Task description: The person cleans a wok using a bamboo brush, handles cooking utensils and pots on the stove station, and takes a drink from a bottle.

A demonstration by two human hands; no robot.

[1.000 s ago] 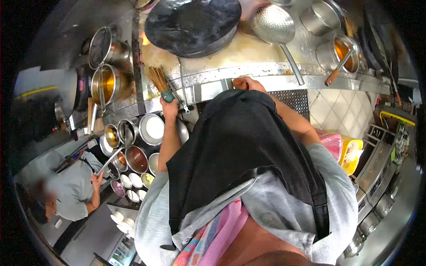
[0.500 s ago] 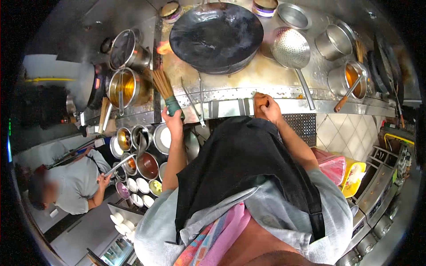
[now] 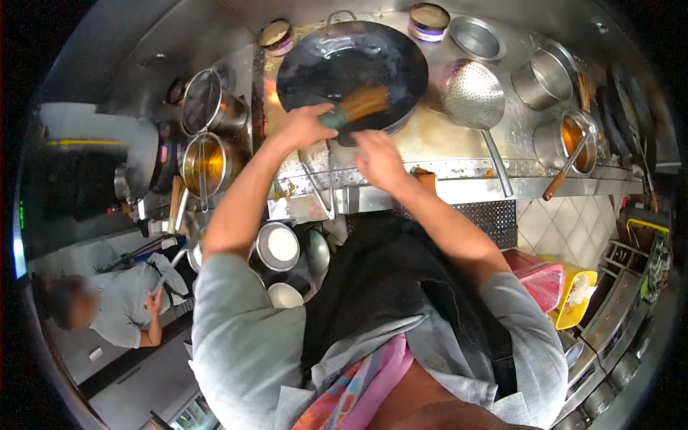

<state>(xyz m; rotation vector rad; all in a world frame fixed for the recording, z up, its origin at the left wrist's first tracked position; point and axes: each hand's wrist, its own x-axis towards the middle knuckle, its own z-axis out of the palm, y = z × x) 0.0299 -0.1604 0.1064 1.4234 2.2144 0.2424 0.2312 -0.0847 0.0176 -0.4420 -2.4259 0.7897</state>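
A dark wok (image 3: 315, 75) sits on the stove in front of me. My left hand (image 3: 307, 127) is closed around the green-wrapped handle of a bamboo wok brush (image 3: 365, 102), whose bristles are over the near part of the wok and blurred by motion. Just to the right, my right hand (image 3: 380, 161) reaches toward the wok's near edge, fingers stretched out and somewhat smeared, with nothing visible in them. Whether it touches the wok I cannot tell. An orange-brown cloth-like piece (image 3: 426, 179) rests at the stove's front edge beside my right forearm.
A perforated strainer (image 3: 473, 93) lies right of the wok, its handle reaching the front edge. Pots of amber liquid stand left (image 3: 192, 161) and right (image 3: 566, 136). Two tins stand behind. At far left, another person (image 3: 129, 301) holds a long-handled tool.
My left hand has brought the wok brush rightward and over the wok. My right hand has let go of the orange-brown piece and moved up and left toward the wok.
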